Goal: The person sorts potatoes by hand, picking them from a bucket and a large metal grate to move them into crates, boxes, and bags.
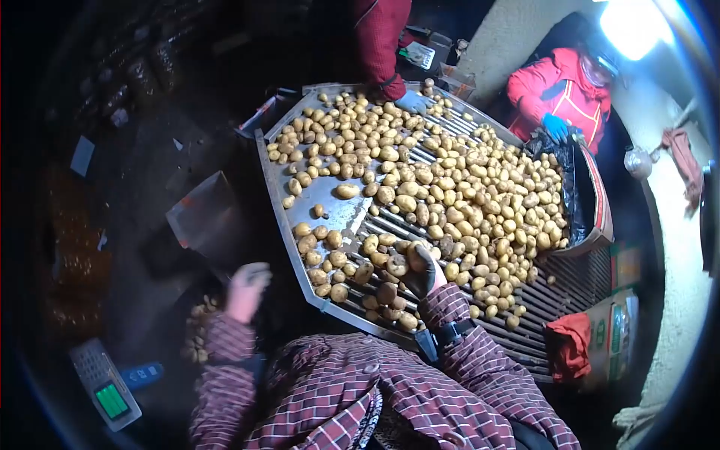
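Potatoes (480, 199) cover much of a metal sorting table (319, 193) with a slatted surface in front of me. My right hand (429, 274), in a dark glove, curls around a potato (415, 259) over the near side of the slats. Loose potatoes lie right beside those fingers, including several darker ones. Off the table's left edge, my left hand (249, 289) is smeared by motion, and its fingers do not show clearly. Below it, in the shadow, is a heap of potatoes (199, 330).
Across the table, a person's blue-gloved hand (412, 102) reaches among the potatoes. Another person in red (564, 94) stands by a carton (598, 202) with a black liner. A scale with a green display (111, 401) is at lower left. A red cloth (570, 345) lies at right.
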The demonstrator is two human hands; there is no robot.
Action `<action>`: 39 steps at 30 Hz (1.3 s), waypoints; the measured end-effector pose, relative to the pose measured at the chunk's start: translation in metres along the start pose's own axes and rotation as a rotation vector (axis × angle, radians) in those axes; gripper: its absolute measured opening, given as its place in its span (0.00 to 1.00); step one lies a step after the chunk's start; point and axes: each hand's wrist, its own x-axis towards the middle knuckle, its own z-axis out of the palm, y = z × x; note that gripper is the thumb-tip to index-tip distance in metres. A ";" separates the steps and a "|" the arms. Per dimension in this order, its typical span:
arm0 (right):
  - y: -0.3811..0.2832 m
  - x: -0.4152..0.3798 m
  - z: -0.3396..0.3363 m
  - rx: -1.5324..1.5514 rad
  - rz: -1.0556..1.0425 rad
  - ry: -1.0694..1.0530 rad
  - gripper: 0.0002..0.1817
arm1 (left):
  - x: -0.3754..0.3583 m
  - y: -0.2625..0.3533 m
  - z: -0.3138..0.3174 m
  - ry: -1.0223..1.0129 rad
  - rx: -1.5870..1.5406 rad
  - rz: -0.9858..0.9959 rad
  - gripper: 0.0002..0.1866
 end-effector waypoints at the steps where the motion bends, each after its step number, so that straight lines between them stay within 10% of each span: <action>1: 0.005 0.004 -0.001 0.092 0.022 -0.002 0.23 | 0.005 0.013 0.037 -0.149 0.120 0.075 0.17; 5: 0.014 -0.008 0.025 -0.057 -0.036 0.053 0.23 | -0.004 0.049 0.169 -0.442 0.538 0.590 0.32; 9: 0.011 -0.024 0.003 -0.177 -0.150 0.136 0.26 | -0.001 0.046 0.216 -0.549 0.459 0.207 0.28; 17: 0.002 -0.026 -0.009 -0.305 -0.218 0.357 0.29 | 0.009 0.000 0.278 -0.417 0.411 0.235 0.19; 20: 0.020 -0.013 -0.003 -0.554 -0.191 0.327 0.30 | 0.054 -0.076 0.306 -0.496 -1.154 -0.785 0.17; 23: 0.022 -0.001 0.008 -0.480 -0.121 0.270 0.30 | 0.037 -0.034 0.268 -0.311 0.012 -0.136 0.20; 27: 0.037 0.015 0.040 -1.032 -0.301 0.073 0.32 | 0.029 -0.030 0.212 -0.427 -0.805 -0.235 0.30; 30: 0.061 0.016 0.085 -2.039 -0.583 -0.492 0.40 | 0.019 -0.043 0.165 -0.451 -1.194 -0.398 0.29; 32: 0.087 0.025 0.092 -1.977 -0.550 -0.661 0.47 | -0.004 -0.033 0.132 -0.240 -1.039 -0.204 0.25; 33: 0.095 0.028 0.096 -1.884 -0.472 -0.707 0.48 | 0.012 -0.067 0.122 -0.223 -1.200 -0.509 0.25; 39: 0.137 0.035 0.099 -1.681 -0.246 -0.823 0.38 | -0.056 -0.059 -0.017 -0.172 -1.417 0.095 0.30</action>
